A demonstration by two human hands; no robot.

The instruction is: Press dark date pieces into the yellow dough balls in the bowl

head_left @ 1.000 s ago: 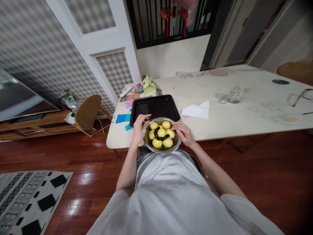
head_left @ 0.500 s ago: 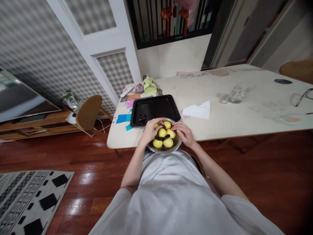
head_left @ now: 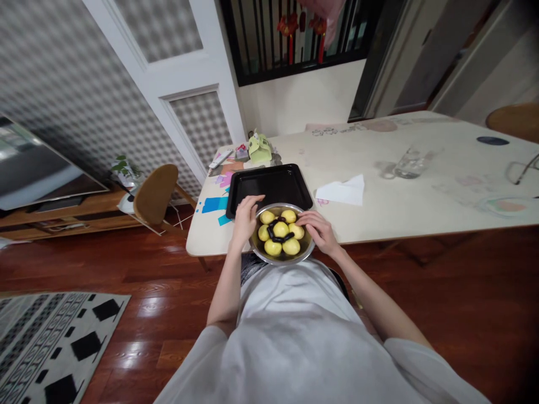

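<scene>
A steel bowl (head_left: 259, 253) at the table's front edge holds several yellow, lemon-like pieces (head_left: 281, 229). Small black oblong pieces (head_left: 275, 239) lie in a ring around the middle yellow one. My right hand (head_left: 320, 231) grips the bowl's right rim, its fingertips over the inside beside a yellow piece. Over the near left corner of a black baking tray (head_left: 273, 185), my left hand (head_left: 245, 220) reaches with fingers stretched out and apart. It covers the spot in the tray where dark pieces lay; nothing shows in its fingers.
On the white table (head_left: 379, 210) are a white paper sheet (head_left: 342, 191), a clear glass (head_left: 408, 163), a dark oval (head_left: 492, 141) and glasses (head_left: 526, 168). A green box-like object (head_left: 260, 148) and a remote (head_left: 220, 159) stand behind the tray. A wooden chair (head_left: 155, 193) is left of the table.
My left hand has moved from inside the bowl leftward to the tray's near corner. A black piece it was placing now lies among the yellow ones. My right hand stays at the rim.
</scene>
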